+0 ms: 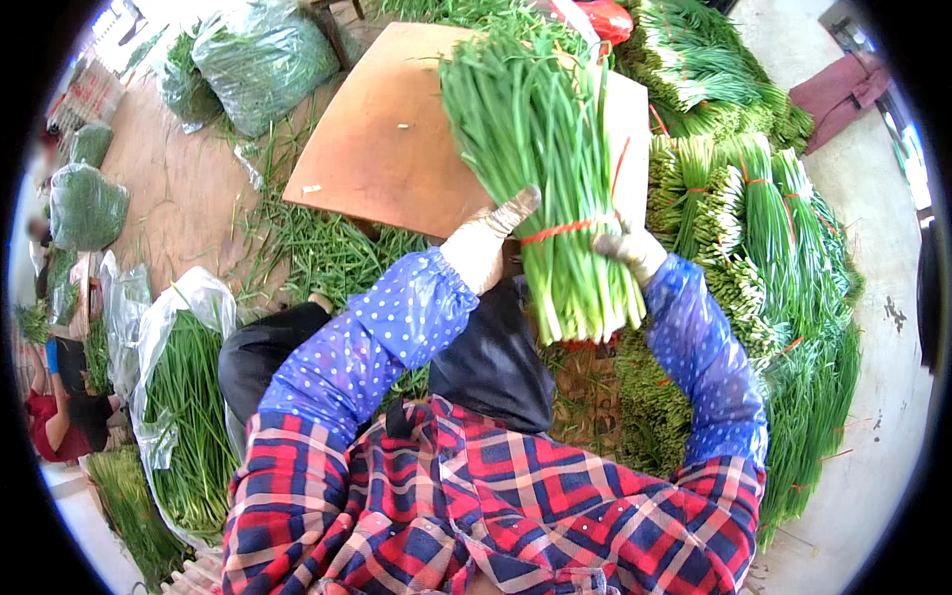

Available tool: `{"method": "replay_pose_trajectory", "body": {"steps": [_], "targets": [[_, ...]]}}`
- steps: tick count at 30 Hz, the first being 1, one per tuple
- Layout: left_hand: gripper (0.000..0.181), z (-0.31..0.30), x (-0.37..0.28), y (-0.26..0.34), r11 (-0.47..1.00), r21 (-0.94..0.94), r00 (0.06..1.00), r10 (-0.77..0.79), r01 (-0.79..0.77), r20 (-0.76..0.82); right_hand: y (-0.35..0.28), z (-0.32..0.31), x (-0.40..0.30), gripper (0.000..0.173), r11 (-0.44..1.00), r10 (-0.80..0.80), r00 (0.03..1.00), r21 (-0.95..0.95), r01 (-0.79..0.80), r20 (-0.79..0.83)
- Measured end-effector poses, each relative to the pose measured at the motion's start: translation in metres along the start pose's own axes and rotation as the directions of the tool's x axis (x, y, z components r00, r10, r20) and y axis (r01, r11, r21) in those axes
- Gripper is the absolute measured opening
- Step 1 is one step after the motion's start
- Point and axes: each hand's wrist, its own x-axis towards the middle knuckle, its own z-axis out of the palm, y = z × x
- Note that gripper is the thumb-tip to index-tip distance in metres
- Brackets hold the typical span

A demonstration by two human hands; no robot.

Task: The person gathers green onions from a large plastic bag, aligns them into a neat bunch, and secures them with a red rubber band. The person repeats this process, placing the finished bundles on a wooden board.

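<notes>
A bundle of garlic chives (547,171), bound low with a red tie (567,229), is held upright over the near edge of a tan board (379,126). My left hand (487,242), in a whitish soiled glove, lies against the bundle's left side, its thumb near the tie. My right hand (634,251), gloved too, grips the bundle's right side by the tie. The pale cut stem ends point towards me. Blue dotted sleeve covers reach up both forearms. The fingers behind the bundle are hidden.
Stacked tied bundles (766,223) stand close on the right. Loose green leaves (327,253) litter the floor left of the board. An open plastic bag of greens (190,401) stands at left, full bags (264,67) farther off. Another person in red (63,424) is at far left.
</notes>
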Motion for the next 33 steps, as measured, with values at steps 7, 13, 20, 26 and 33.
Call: {"method": "replay_pose_trajectory", "body": {"steps": [7,13,20,26,33], "targets": [[0.099,0.041,0.037,0.048,0.826,0.295,0.87,0.409,-0.481,0.275,-0.08,0.041,-0.007,0.083,0.811,-0.438,0.898,-0.413,0.415,0.043],[0.11,0.05,0.073,0.065,0.799,0.287,0.829,0.413,-0.529,0.376,-0.057,0.012,0.068,0.076,0.511,-0.773,0.63,-0.513,0.69,0.077],[0.062,-0.026,0.112,0.027,0.954,-0.074,0.896,0.298,-0.29,0.33,-0.07,0.038,0.06,0.083,0.265,-0.801,0.557,-0.705,0.658,0.219],[0.101,-0.003,0.043,0.055,0.935,0.1,0.93,0.319,-0.34,0.183,-0.145,0.11,0.06,0.087,0.061,-0.618,0.781,-0.984,0.165,0.093],[0.049,-0.034,-0.036,0.017,0.987,-0.105,0.974,-0.136,0.119,-0.18,-0.071,0.115,0.112,0.096,-0.127,-0.292,0.943,-0.983,0.129,0.162]]}}
